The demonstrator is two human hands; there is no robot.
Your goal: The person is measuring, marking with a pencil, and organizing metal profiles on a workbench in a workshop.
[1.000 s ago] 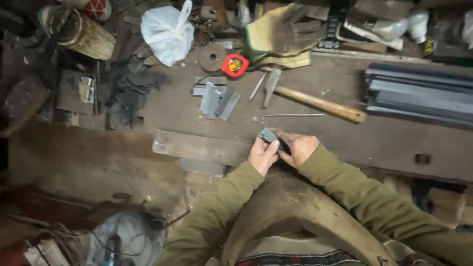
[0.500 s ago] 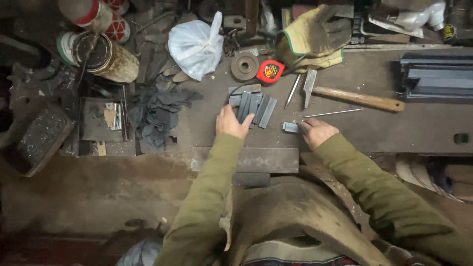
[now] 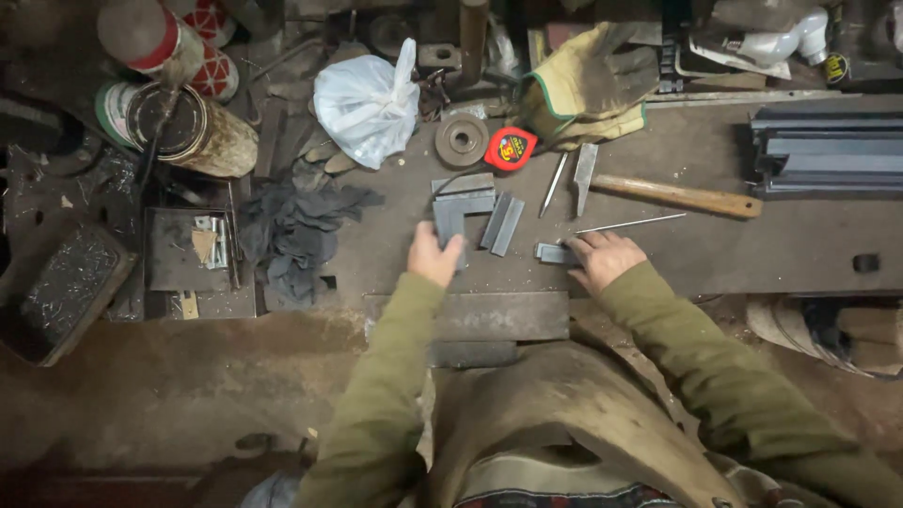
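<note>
A dark, grimy metal workbench (image 3: 752,254) fills the view from above, its left end lost in shadow and clutter that is hard to make out. At the bottom a person's olive-green sleeves and worn brown apron (image 3: 564,414) are cut off by the frame edge.

At three o'clock a stack of long grey steel channel sections (image 3: 828,150) runs off the right edge. At eleven o'clock a rusty open tin can (image 3: 179,127) lies tilted on its side; its inside is too dark to see. Beside it stands a red and white can (image 3: 150,33), partly cut off at the top. At nine o'clock a shallow dark tray (image 3: 66,292) holds what looks like fine metal filings. At twelve o'clock sit a knotted white plastic bag (image 3: 367,99), contents hidden, and yellow leather work gloves (image 3: 588,85).

Smaller things lie near the centre: a wooden-handled hammer (image 3: 677,196) whose head is hidden, a crumpled dark rag (image 3: 301,226), a round red tape measure (image 3: 509,149) and a thin steel rod (image 3: 630,224).

The left hand (image 3: 435,256) rests, fingers curled, on the lower end of a grey L-shaped steel bracket (image 3: 461,202), just left of two flat grey steel strips (image 3: 503,224). The right hand (image 3: 605,257), at the bench's near edge, presses loosely bent fingers on a small grey steel block (image 3: 555,252), half hidden beneath them.
</note>
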